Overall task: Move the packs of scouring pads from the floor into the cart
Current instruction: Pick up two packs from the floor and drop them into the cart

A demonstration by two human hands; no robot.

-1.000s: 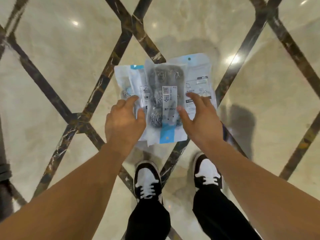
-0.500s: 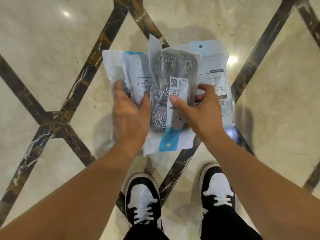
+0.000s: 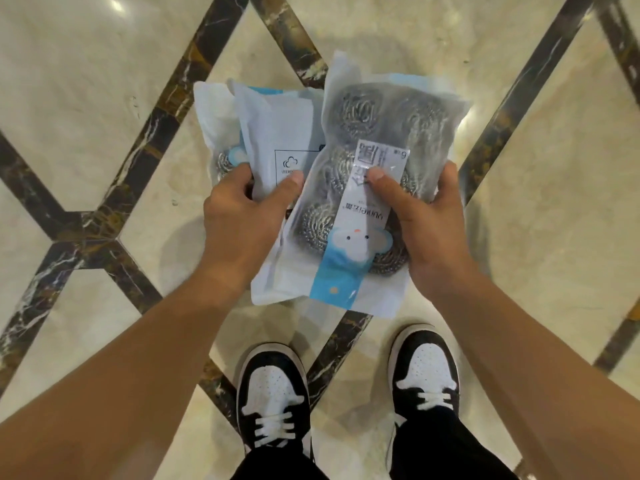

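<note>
Several packs of steel scouring pads are held up off the floor in front of me. My right hand (image 3: pixel 420 221) grips a frosted pack (image 3: pixel 374 126) showing silver coiled pads and a blue-and-white label, thumb pressed on the label. A second pack seems to lie hidden behind it. My left hand (image 3: pixel 242 216) grips two pale packs (image 3: pixel 277 129), thumb on the front one; the rear pack (image 3: pixel 211 119) peeks out at the left. The packs overlap in the middle. No cart is in view.
Below is a glossy cream marble floor (image 3: pixel 86 81) with dark brown inlaid strips forming diamonds. My two black-and-white sneakers (image 3: pixel 273 393) stand at the bottom centre. Ceiling lights glare on the tiles.
Both hands went from reaching onto the packs on the floor to gripping them and raising them toward me. The packs now appear larger and closer to the camera.
</note>
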